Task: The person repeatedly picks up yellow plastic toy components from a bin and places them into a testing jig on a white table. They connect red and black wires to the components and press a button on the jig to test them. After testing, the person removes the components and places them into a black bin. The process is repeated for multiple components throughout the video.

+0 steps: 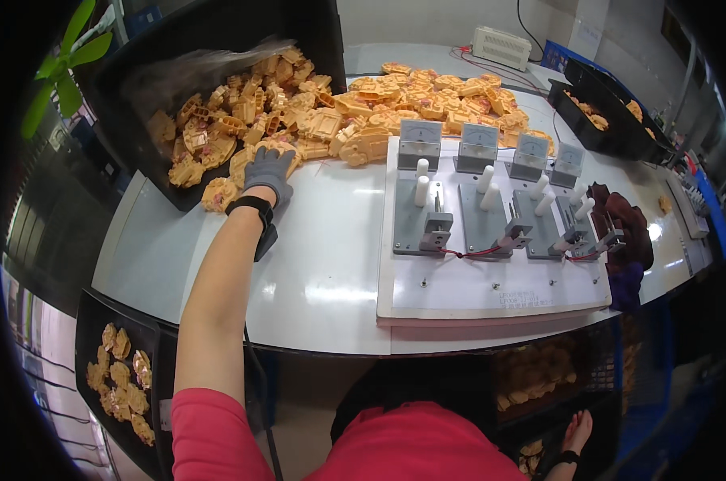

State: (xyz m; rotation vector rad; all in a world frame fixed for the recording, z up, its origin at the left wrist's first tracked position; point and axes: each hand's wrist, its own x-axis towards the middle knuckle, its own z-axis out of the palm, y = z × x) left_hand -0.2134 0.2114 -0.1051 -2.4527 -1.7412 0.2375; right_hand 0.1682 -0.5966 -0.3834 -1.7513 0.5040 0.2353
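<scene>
At the table's far left corner, your left hand (268,172), in a grey knit glove with a black wrist strap, rested on a heap of orange moulded plastic parts (315,112) spilling from a tilted black tray (138,136); whether its grip was closed on one, you couldn't tell. Your right hand (575,437) hung open below the table's near edge. Near the right edge sat a white board (491,293) with four grey meters (479,144).
</scene>
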